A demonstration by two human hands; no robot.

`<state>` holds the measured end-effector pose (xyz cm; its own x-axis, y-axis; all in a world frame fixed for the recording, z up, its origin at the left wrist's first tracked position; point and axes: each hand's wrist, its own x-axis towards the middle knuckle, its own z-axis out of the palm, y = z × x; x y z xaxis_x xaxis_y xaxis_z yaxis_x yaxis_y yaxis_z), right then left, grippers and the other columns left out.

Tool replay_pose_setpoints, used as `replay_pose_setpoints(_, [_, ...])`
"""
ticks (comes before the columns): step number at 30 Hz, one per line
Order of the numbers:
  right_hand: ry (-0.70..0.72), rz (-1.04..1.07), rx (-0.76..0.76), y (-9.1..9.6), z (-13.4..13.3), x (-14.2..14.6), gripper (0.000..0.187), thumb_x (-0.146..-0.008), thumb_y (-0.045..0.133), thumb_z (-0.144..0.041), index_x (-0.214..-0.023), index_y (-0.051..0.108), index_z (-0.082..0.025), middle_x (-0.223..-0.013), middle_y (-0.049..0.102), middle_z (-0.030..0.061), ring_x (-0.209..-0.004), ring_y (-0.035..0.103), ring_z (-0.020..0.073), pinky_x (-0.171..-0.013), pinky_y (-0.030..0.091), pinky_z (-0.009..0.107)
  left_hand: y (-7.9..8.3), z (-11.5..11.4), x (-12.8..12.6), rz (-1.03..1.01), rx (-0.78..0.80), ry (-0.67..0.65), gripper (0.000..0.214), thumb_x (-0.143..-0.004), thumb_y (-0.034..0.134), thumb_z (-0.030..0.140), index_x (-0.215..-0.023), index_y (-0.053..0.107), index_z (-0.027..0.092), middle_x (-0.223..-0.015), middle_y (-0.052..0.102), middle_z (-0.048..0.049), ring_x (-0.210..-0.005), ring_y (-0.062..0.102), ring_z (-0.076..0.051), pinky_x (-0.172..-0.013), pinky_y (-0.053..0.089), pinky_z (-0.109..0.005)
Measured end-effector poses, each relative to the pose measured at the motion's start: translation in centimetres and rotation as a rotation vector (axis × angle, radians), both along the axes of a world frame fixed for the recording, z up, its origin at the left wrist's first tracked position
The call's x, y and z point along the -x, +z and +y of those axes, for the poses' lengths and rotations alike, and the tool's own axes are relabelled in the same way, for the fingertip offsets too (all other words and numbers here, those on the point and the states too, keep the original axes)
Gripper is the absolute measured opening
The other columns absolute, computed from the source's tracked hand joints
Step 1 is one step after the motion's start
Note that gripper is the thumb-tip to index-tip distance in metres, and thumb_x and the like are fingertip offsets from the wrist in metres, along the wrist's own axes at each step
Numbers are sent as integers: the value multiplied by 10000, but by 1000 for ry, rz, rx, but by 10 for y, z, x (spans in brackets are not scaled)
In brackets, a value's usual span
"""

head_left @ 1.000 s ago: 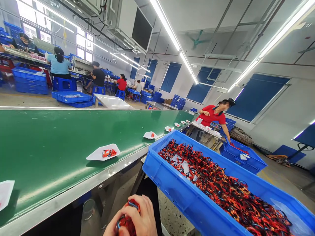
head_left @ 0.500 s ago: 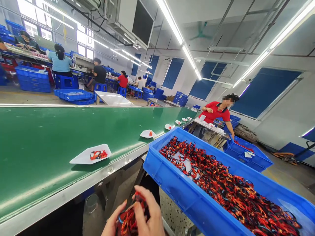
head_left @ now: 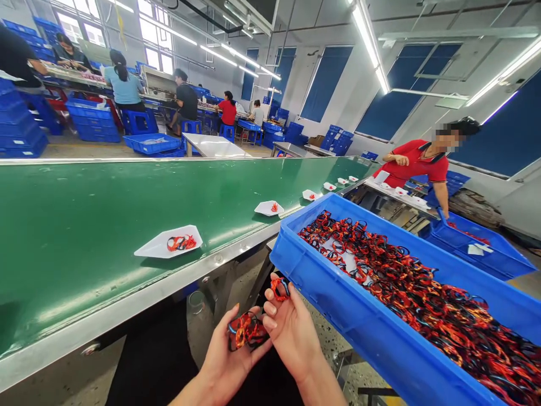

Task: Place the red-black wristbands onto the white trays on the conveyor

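The left hand (head_left: 226,355) and right hand (head_left: 291,332) have just drawn apart at the bottom center of the frame, where a moment earlier they were closed together around one clump. That clump now sits in two parts. A tangle of red-orange and blue cord bands (head_left: 248,331) lies in the left hand's cupped palm, with the grip curled loosely but holding it. A small loop of orange and blue cord (head_left: 279,287) is pinched in the right hand's grip, just beside the rim of a blue plastic crate (head_left: 363,316). That crate runs to the lower right and is heaped with a mass of similar cord bands (head_left: 401,276). To the left, a green conveyor belt (head_left: 84,242) stretches across the frame, carrying a line of white paper trays; the nearest tray (head_left: 169,242) holds a small bunch of orange cord. At the right, a co-worker in a red shirt (head_left: 422,160) stands across the belt, one arm reaching down toward a second blue crate (head_left: 477,248). More people sit at benches in the upper left, among stacked blue crates.
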<state>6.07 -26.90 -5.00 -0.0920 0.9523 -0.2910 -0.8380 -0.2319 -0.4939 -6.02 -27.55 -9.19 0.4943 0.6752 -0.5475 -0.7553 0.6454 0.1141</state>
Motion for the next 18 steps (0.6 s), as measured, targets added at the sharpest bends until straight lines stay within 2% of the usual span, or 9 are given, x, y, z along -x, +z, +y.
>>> replay_pose_setpoints(4, [-26,7,18,-3,0,0,312,-862,523,-407,-1106,606,-231,-802,612,15,-546,457,71,-455,342,167,-1,0,0,-17,13,44,353,-774,620,321,-1028,597,77,-952,661,-129,-886,636,-231,-926,452,-479])
replay_pose_setpoints(10, [-40,-21,46,-2,-1,0,313,-848,537,-398,-1124,600,-263,-929,656,35,-581,495,79,-466,365,171,-3,0,1,-23,38,44,344,-761,630,323,-1001,600,78,-934,659,-127,-849,642,-225,-909,467,-469])
replay_pose_setpoints(18, [40,74,68,-1,-3,1,281,-876,486,-330,-1098,619,-222,-1040,657,62,-594,520,71,-456,400,155,-7,2,2,-11,11,45,321,-775,607,335,-980,607,88,-922,673,-122,-825,648,-224,-874,486,-446])
